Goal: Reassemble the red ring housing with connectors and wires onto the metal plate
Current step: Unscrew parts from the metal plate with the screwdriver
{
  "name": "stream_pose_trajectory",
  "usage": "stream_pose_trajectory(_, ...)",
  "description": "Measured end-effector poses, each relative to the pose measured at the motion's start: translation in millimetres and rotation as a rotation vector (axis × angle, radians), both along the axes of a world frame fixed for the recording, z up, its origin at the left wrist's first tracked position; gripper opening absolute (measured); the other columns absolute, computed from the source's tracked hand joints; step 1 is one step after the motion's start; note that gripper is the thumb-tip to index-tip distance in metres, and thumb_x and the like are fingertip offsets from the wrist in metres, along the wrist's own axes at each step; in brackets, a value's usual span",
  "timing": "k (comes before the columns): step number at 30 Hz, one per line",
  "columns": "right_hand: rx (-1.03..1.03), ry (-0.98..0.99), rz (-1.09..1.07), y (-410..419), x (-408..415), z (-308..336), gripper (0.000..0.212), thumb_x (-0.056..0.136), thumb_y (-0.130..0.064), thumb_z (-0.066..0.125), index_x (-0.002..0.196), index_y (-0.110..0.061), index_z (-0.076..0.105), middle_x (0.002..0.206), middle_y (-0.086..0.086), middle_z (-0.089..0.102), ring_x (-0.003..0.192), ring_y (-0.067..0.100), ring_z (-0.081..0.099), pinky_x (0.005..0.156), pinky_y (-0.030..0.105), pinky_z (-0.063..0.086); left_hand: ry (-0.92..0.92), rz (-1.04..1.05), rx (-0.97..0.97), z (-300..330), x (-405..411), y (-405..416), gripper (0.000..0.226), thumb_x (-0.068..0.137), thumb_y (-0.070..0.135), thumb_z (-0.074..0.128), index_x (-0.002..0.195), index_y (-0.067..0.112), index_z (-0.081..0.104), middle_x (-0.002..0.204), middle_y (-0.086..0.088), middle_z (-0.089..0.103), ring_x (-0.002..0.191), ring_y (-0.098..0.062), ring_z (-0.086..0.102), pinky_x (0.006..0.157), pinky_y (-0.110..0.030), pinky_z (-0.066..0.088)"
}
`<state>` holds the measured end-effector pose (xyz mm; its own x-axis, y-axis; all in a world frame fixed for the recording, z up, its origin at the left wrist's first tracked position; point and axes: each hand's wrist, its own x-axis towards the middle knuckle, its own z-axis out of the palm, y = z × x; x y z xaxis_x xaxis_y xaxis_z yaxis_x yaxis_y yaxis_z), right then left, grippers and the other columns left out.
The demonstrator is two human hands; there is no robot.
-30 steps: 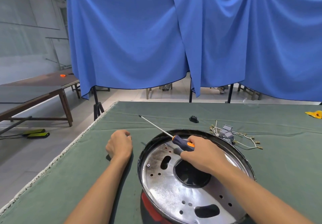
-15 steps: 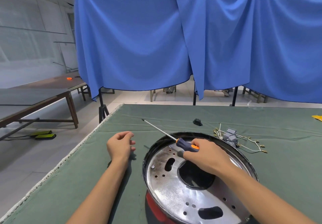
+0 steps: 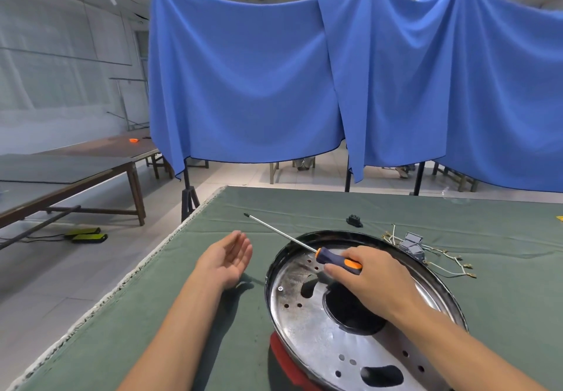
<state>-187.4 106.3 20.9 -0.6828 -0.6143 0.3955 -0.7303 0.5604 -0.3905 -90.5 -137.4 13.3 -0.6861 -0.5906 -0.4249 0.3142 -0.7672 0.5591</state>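
Note:
A round shiny metal plate (image 3: pixel 307 326) with holes and a black rim lies on the green table, over the red ring housing (image 3: pixel 286 363), of which only a strip shows at the plate's near edge. My right hand (image 3: pixel 368 281) holds a long screwdriver (image 3: pixel 332 259) by its blue and orange handle above the plate, the shaft pointing away to the left. My left hand (image 3: pixel 227 258) hovers palm up with relaxed fingers, left of the plate. Grey connectors with wires (image 3: pixel 417 247) lie behind the plate to the right.
A small black part (image 3: pixel 354 221) sits on the green cloth (image 3: pixel 182 314) beyond the plate. The table's left edge runs diagonally past my left arm. Blue curtains hang behind the table; a brown table (image 3: pixel 76 171) stands at the left.
My left hand has turned from a loose fist on the cloth to an open palm facing up. The right hand stays on the screwdriver over the plate. The camera tilted up.

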Motion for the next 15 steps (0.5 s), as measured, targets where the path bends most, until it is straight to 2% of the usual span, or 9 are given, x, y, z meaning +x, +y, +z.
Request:
stream_pose_trajectory(1, 0.006, 0.005, 0.002, -1, 1, 1, 0.039, 0.079, -0.067, 0.049, 0.082, -0.031, 0.063, 0.074, -0.010, 0.061, 0.070, 0.006, 0.055, 0.057, 0.024, 0.038, -0.008, -0.018, 0.004, 0, 0, 0, 0.015, 0.093, 0.005, 0.055, 0.080, 0.000, 0.060, 0.066, -0.009, 0.065, 0.073, -0.018, 0.059, 0.086, -0.028, 0.054)
stream_pose_trajectory(3, 0.038, 0.016, 0.012, -2, 3, 1, 0.036, 0.081, -0.065, 0.050, 0.080, -0.031, 0.062, 0.074, -0.009, 0.060, 0.071, 0.006, 0.054, 0.057, 0.022, 0.037, -0.006, -0.019, 0.008, 0, 1, -1, 0.014, 0.093, 0.002, 0.053, 0.082, -0.003, 0.059, 0.081, -0.012, 0.063, 0.076, -0.022, 0.059, 0.097, -0.034, 0.046)
stream_pose_trajectory(6, 0.076, 0.049, 0.036, -6, 6, 2, 0.032, 0.082, -0.061, 0.050, 0.080, -0.032, 0.062, 0.075, -0.008, 0.059, 0.073, 0.007, 0.054, 0.058, 0.022, 0.038, 0.047, -0.002, 0.022, 2, 3, -1, 0.019, 0.096, 0.001, 0.047, 0.081, -0.005, 0.057, 0.084, -0.015, 0.063, 0.080, -0.026, 0.061, 0.089, -0.037, 0.052)
stream_pose_trajectory(8, 0.087, 0.068, 0.047, -8, 9, 2, 0.030, 0.083, -0.060, 0.050, 0.083, -0.034, 0.064, 0.076, -0.008, 0.058, 0.074, 0.007, 0.054, 0.059, 0.023, 0.040, 0.075, -0.007, 0.018, 3, 4, -2, 0.023, 0.099, 0.003, 0.043, 0.082, -0.004, 0.056, 0.076, -0.015, 0.068, 0.076, -0.026, 0.065, 0.081, -0.034, 0.055)
stream_pose_trajectory(10, 0.086, 0.080, 0.046, -9, 10, 2, 0.028, 0.083, -0.059, 0.051, 0.084, -0.035, 0.065, 0.075, -0.009, 0.059, 0.073, 0.007, 0.055, 0.059, 0.023, 0.041, 0.088, -0.009, 0.015, 4, 6, -4, 0.023, 0.099, 0.002, 0.041, 0.083, -0.004, 0.056, 0.062, -0.015, 0.069, 0.078, -0.026, 0.068, 0.087, -0.036, 0.052)
stream_pose_trajectory(13, 0.068, 0.086, 0.034, -7, 11, 3, 0.026, 0.082, -0.059, 0.052, 0.082, -0.036, 0.065, 0.072, -0.009, 0.058, 0.071, 0.006, 0.054, 0.056, 0.021, 0.039, 0.109, -0.008, 0.029, 5, 7, -6, 0.020, 0.098, 0.000, 0.043, 0.084, -0.008, 0.056, 0.059, -0.017, 0.069, 0.073, -0.027, 0.070, 0.104, -0.036, 0.042)
stream_pose_trajectory(15, 0.058, 0.082, 0.042, -6, 12, 4, 0.023, 0.082, -0.058, 0.053, 0.081, -0.039, 0.066, 0.070, -0.010, 0.058, 0.070, 0.005, 0.054, 0.055, 0.019, 0.037, 0.120, -0.005, 0.042, 5, 7, -6, 0.019, 0.098, 0.000, 0.043, 0.086, -0.008, 0.056, 0.059, -0.018, 0.068, 0.097, -0.027, 0.065, 0.106, -0.036, 0.040)
